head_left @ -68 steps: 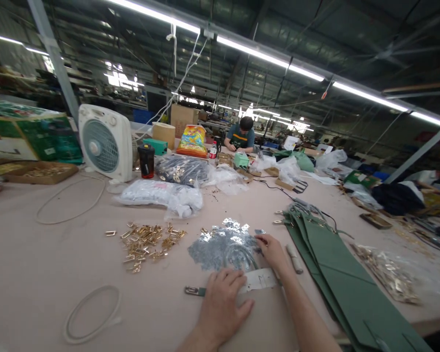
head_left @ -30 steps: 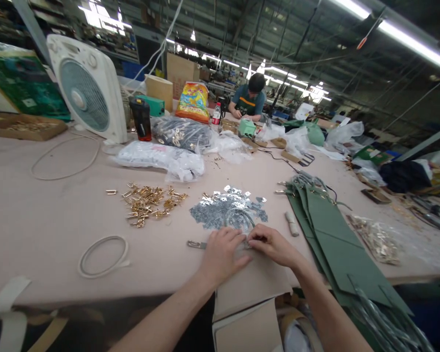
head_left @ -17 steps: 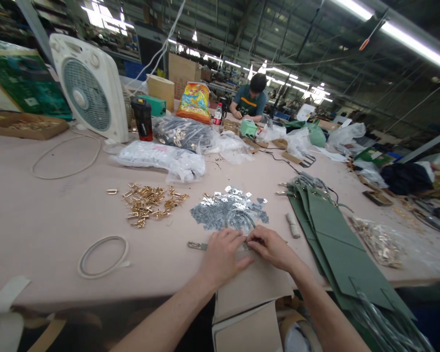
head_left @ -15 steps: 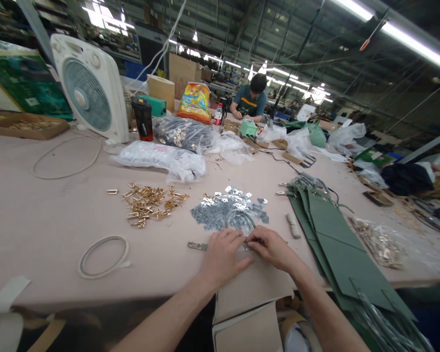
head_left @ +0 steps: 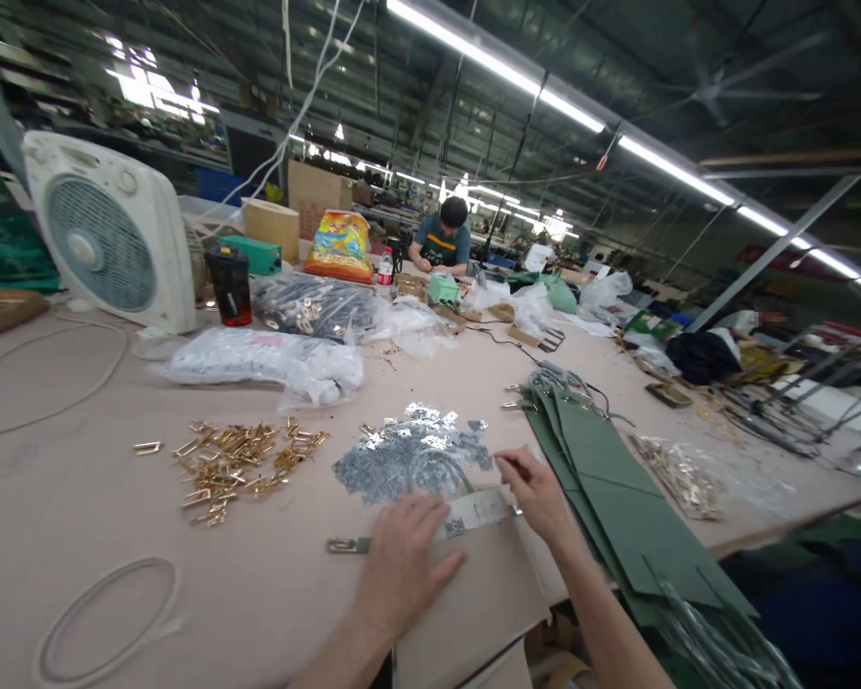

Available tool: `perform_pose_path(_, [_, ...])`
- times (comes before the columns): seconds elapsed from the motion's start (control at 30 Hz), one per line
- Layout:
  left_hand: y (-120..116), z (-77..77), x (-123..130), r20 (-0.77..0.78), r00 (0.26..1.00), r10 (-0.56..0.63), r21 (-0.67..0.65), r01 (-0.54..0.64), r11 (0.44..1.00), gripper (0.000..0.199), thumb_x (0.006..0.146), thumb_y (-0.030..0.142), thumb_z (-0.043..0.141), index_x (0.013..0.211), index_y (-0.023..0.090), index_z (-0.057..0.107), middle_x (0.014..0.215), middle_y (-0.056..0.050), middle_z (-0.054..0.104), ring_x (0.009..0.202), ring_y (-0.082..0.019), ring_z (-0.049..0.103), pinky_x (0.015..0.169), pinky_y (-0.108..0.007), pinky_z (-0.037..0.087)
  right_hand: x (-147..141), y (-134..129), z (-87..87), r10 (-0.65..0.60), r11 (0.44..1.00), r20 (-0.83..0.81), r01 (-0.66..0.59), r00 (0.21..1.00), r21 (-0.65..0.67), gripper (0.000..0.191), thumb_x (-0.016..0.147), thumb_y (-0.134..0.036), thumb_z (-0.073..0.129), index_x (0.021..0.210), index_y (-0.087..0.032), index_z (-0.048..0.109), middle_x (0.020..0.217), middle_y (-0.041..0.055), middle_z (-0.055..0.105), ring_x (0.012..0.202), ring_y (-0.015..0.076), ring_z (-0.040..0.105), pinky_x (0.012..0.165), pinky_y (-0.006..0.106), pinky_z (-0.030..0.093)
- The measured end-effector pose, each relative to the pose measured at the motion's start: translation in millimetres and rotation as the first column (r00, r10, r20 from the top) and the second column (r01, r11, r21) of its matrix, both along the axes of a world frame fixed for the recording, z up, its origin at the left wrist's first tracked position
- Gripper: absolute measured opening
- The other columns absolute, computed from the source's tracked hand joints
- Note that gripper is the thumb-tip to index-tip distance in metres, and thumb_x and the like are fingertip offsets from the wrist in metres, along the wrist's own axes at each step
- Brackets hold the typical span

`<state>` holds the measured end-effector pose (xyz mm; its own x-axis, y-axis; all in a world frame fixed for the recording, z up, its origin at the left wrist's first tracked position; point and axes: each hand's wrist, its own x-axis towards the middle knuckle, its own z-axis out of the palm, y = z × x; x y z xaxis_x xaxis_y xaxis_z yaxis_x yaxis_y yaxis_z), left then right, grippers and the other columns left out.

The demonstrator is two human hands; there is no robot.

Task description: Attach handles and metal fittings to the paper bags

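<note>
My left hand (head_left: 408, 555) lies flat, fingers stretched, pressing on a beige panel (head_left: 484, 588) at the table's front edge. From under it, to the left, sticks out a green strap end with a metal buckle (head_left: 342, 545). Right of its fingertips a pale strip (head_left: 482, 507) crosses the panel, with a small metal plate (head_left: 454, 527) on it. My right hand (head_left: 538, 490) is raised just beyond the strip's right end, thumb and fingers pinched together; what they hold is too small to make out. A pile of thin silvery metal plates (head_left: 394, 464) lies just beyond both hands.
Gold-coloured buckles (head_left: 233, 464) are heaped on the left, behind a tape ring (head_left: 107, 612). Green panels with straps (head_left: 617, 469) hang over the edge at right. Plastic bags (head_left: 258, 359), a fan (head_left: 107, 230) and a tumbler (head_left: 228, 284) stand farther back. Another person (head_left: 443, 239) works across the table.
My right hand has lifted off the strip and moved right, away from my left hand, uncovering the strip and metal plate. My left hand stays on the panel. The view has swung right.
</note>
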<state>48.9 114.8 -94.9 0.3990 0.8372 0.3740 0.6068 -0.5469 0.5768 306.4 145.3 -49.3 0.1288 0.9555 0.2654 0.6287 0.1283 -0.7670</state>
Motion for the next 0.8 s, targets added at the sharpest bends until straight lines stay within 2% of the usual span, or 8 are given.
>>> perform_pose_path(0.03, [-0.4,0.9,-0.1,-0.001,1.0,0.002,0.001,-0.002,1.0,0.053,0.08,0.037,0.086,0.129,0.029,0.068,0.138,-0.003,0.069,0.128,-0.033,0.057,0.109,-0.056,0.046,9.8,9.5,-2.5,-0.076,0.997,-0.017,0.076,0.997,0.005,0.038,0.095,-0.053,0.059,0.106,-0.019,0.074,0.089,0.0068,0.072,0.077,0.0197,0.064,0.073,0.032,0.051])
perform_pose_path(0.1, [-1.6,3.0,-0.2,0.0,1.0,0.008,0.001,-0.008,1.0,0.053,0.08,0.036,0.085,0.129,0.028,0.068,0.138,-0.004,0.069,0.128,-0.033,0.058,0.109,-0.057,0.046,22.7,29.2,-9.8,-0.124,0.992,-0.022,0.123,0.992,-0.014,0.04,0.093,-0.053,0.059,0.105,-0.018,0.074,0.088,0.0071,0.074,0.077,0.0205,0.065,0.073,0.033,0.052])
perform_pose_path(0.27, [-3.4,4.0,0.1,0.04,0.998,0.039,-0.026,-0.038,0.999,0.052,0.079,0.038,0.086,0.127,0.032,0.069,0.136,-0.002,0.07,0.128,-0.033,0.059,0.111,-0.059,0.046,16.7,70.4,-29.6,-0.041,0.996,0.029,0.043,0.999,-0.074,0.034,0.085,-0.044,0.065,0.105,-0.019,0.077,0.104,0.0096,0.077,0.092,0.0227,0.07,0.084,0.035,0.055])
perform_pose_path(0.4, [-3.9,1.5,-0.7,0.063,0.997,0.04,-0.035,-0.038,0.999,0.049,0.078,0.041,0.086,0.125,0.032,0.071,0.135,-0.002,0.071,0.127,-0.033,0.06,0.113,-0.061,0.045,7.1,92.7,-39.1,-0.05,0.986,0.069,0.06,0.996,-0.155,0.026,0.081,-0.035,0.068,0.096,-0.017,0.078,0.087,0.0097,0.077,0.081,0.023,0.07,0.074,0.033,0.054])
perform_pose_path(0.53, [-4.1,-0.2,-2.1,0.066,0.997,0.043,-0.059,-0.039,0.997,0.049,0.08,0.044,0.083,0.126,0.033,0.07,0.137,-0.001,0.07,0.13,-0.033,0.059,0.115,-0.061,0.044,8.5,104.6,-43.2,-0.06,0.971,0.089,0.079,0.994,-0.226,0.012,0.077,-0.027,0.07,0.08,-0.016,0.075,0.068,0.0049,0.073,0.066,0.0198,0.066,0.064,0.028,0.048])
perform_pose_path(0.63, [-3.8,0.1,-2.6,0.056,0.997,0.045,-0.084,-0.04,0.996,0.05,0.079,0.044,0.084,0.126,0.034,0.07,0.138,0.001,0.069,0.131,-0.033,0.058,0.117,-0.064,0.042,9.9,106.9,-44.6,-0.059,0.962,0.095,0.082,0.994,-0.26,0.011,0.079,-0.025,0.069,0.072,-0.016,0.072,0.061,0.003,0.069,0.058,0.0173,0.062,0.059,0.027,0.044])
perform_pose_path(0.8, [-4.0,3.9,-2.1,0.061,0.998,0.032,-0.116,-0.025,0.993,0.047,0.081,0.043,0.082,0.126,0.035,0.07,0.139,0.002,0.069,0.133,-0.034,0.056,0.117,-0.066,0.04,10.4,107.9,-46.4,-0.088,0.958,0.095,0.11,0.992,-0.265,0.01,0.079,-0.018,0.068,0.086,-0.015,0.074,0.072,0.0046,0.074,0.064,0.0168,0.064,0.062,0.026,0.045])
